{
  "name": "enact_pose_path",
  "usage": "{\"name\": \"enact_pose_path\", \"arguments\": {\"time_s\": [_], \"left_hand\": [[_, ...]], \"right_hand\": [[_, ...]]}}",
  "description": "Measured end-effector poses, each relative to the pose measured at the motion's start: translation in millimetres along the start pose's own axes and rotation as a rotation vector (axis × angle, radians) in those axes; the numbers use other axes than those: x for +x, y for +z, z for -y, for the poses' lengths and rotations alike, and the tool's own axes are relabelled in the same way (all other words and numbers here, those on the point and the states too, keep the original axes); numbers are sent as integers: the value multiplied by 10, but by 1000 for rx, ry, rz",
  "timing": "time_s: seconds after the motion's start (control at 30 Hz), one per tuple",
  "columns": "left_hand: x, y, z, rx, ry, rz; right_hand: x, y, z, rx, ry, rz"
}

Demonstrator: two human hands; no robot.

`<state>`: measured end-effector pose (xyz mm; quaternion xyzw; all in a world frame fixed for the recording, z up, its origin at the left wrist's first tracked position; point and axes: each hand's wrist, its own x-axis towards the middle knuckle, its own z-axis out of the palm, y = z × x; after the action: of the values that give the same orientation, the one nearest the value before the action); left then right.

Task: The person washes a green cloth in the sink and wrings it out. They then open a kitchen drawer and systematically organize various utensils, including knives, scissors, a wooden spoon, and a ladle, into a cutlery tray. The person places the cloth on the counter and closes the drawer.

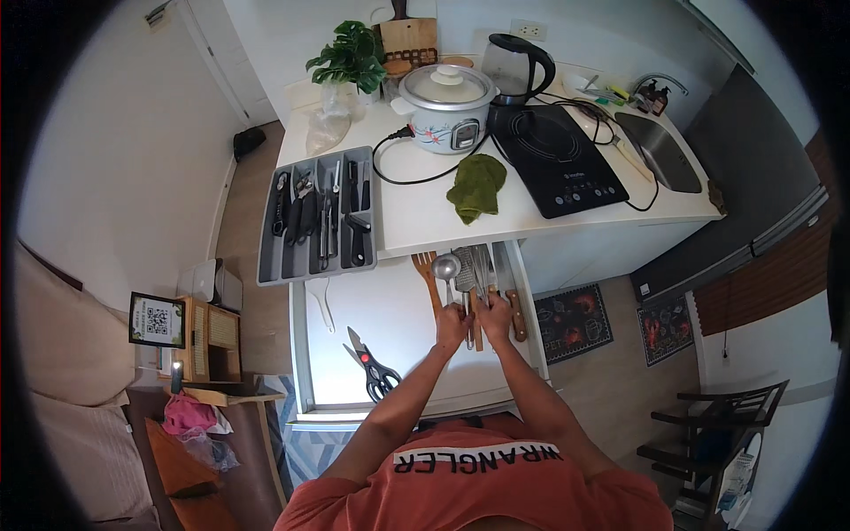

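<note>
Over the right side of an open white drawer (358, 295), both hands are among kitchen utensils. My left hand (453, 326) grips handles there, near a wooden fork (425, 267) and a steel ladle (446, 267); which handles it holds is partly hidden. My right hand (495, 320) is closed around the lower part of metal utensils, perhaps tongs (479, 262). A flat grater (464, 269) lies between the hands. Just right of them is a knife with a wooden handle (516, 315). Kitchen scissors (373, 368) and a white utensil (321, 302) lie at the drawer's left.
A grey cutlery tray (269, 262) overhangs the white counter's (412, 219) front edge at left. Behind are a rice cooker (441, 109), a green cloth (477, 188), an induction cooktop (558, 159), a glass kettle (514, 70) and a sink (664, 156). Cords cross the counter.
</note>
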<state>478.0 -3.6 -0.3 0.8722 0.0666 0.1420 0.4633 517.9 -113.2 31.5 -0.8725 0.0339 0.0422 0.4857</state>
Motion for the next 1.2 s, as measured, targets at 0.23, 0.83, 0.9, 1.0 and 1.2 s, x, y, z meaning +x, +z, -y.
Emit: {"name": "enact_pose_path", "arguments": {"time_s": [0.23,0.83,0.9,1.0,1.2], "left_hand": [[19,-9,36,167,-142,105],[-64,-2215,1714,369,-523,-508],[-69,-2266,1445,339,-445,-392],[-69,-2141,1213,214,-310,-575],[-142,-1218,559,-487,-527,-355]], "right_hand": [[-239,-29,82,-46,-367,-176],[-815,-660,131,943,489,206],[-799,-668,89,1012,501,251],[-837,-592,133,1046,435,321],[-886,-477,108,944,444,271]]}}
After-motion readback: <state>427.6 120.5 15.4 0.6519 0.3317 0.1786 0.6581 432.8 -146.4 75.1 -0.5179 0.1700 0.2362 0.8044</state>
